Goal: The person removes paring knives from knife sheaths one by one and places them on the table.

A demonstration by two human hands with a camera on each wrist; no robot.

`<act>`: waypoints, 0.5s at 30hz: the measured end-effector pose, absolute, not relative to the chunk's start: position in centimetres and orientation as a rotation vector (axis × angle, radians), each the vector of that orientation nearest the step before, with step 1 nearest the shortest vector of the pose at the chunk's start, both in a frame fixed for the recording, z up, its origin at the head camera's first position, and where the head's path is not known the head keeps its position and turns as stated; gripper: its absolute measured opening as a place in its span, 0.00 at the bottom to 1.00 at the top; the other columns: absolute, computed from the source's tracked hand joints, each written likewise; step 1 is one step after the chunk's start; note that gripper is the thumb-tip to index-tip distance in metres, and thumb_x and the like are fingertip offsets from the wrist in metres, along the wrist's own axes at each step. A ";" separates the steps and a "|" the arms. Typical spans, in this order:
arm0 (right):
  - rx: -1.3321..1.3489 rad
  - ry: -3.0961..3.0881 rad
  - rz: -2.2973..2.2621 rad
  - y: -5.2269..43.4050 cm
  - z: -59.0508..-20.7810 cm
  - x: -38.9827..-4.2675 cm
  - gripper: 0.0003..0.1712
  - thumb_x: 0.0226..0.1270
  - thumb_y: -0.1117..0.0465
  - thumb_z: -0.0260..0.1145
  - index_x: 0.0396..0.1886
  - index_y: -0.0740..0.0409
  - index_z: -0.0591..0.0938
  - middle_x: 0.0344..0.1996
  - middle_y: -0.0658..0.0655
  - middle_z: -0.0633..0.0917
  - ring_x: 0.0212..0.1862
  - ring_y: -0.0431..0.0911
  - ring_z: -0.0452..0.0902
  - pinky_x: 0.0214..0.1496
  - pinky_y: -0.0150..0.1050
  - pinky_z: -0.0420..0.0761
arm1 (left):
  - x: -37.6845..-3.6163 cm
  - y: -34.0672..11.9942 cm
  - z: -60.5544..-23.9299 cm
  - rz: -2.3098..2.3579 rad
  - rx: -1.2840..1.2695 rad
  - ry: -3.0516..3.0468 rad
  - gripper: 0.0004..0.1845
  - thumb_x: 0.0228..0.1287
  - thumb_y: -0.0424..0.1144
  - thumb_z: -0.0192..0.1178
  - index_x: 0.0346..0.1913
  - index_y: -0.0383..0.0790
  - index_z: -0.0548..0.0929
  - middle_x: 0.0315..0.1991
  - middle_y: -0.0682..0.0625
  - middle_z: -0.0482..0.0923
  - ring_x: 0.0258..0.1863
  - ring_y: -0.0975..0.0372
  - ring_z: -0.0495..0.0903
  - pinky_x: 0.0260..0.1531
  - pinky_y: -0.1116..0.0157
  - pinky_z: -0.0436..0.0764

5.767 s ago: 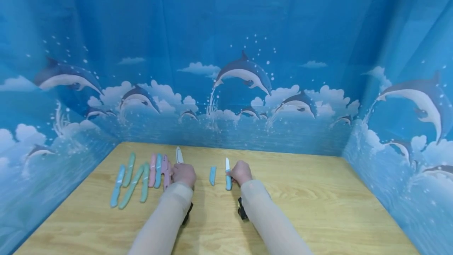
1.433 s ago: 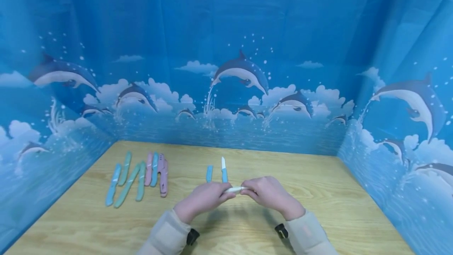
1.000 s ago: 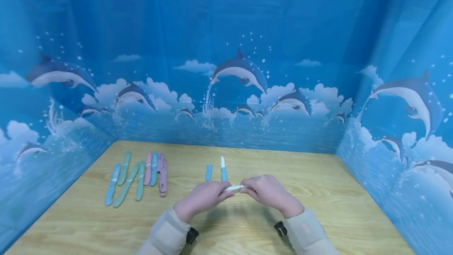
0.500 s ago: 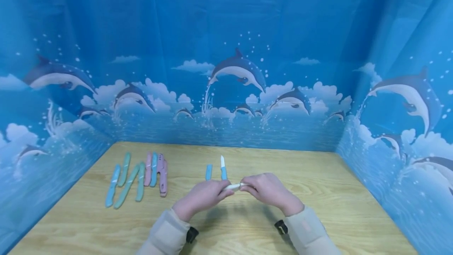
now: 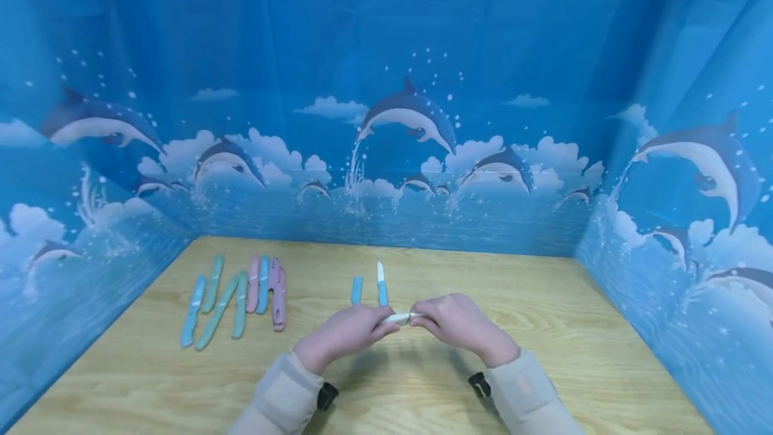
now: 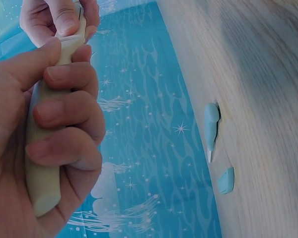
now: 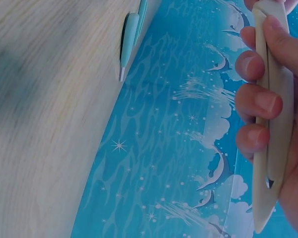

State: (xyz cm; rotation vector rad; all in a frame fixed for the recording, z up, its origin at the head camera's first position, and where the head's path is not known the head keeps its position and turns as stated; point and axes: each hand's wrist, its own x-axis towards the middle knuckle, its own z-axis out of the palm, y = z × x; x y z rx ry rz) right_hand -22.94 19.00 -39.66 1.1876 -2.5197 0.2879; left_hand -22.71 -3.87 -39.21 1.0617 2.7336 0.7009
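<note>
Both hands meet over the middle of the table around a cream knife. My left hand [image 5: 350, 334] wraps its fingers round the knife's handle [image 6: 47, 183], with the thumb lying along it. The fingers and thumb of my right hand [image 5: 461, 327] grip the cream sheath [image 7: 280, 124]. The blade lies inside the sheath, mostly hidden; a dark bit shows in the slot near the pointed end. Just beyond the hands lies a small blue paring knife [image 5: 382, 293] with its white blade bare, and left of it a blue sheath [image 5: 357, 291].
On the left of the wooden table [image 5: 531, 301] lie several pastel pieces: a blue sheathed knife [image 5: 192, 314], green ones such as the long green knife [image 5: 216, 317], a pink one [image 5: 253, 287], and a pink peeler-like tool [image 5: 278, 297]. A dolphin-print curtain [image 5: 338, 220] encloses the table.
Since the oldest frame, my right hand has let go of the blue paring knife, and my left hand has left the pink tool. Both came together on the cream knife and barely move over the last second.
</note>
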 end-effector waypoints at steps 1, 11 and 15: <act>1.186 -2.524 0.291 19.0 -39.7 -22.9 0.09 0.69 0.53 0.62 0.30 0.48 0.82 0.19 0.41 0.80 0.17 0.27 0.59 0.22 0.21 0.65 | -22.7 -3.9 -39.2 0.702 1.066 2.731 0.12 0.73 0.49 0.50 0.34 0.47 0.74 0.18 0.59 0.63 0.15 0.69 0.59 0.17 0.72 0.63; 1.189 -2.544 0.295 19.1 -39.6 -23.0 0.09 0.69 0.52 0.62 0.30 0.48 0.82 0.18 0.40 0.78 0.17 0.27 0.57 0.22 0.21 0.64 | -22.7 -3.7 -39.1 0.678 1.088 2.733 0.11 0.74 0.48 0.50 0.36 0.47 0.75 0.19 0.58 0.64 0.17 0.69 0.63 0.21 0.70 0.68; 1.192 -2.540 0.284 19.2 -39.6 -23.0 0.09 0.69 0.52 0.61 0.29 0.47 0.81 0.18 0.40 0.77 0.17 0.27 0.57 0.21 0.21 0.64 | -22.7 -3.7 -39.1 0.675 1.080 2.732 0.11 0.74 0.48 0.50 0.36 0.47 0.76 0.19 0.58 0.64 0.17 0.69 0.64 0.22 0.70 0.69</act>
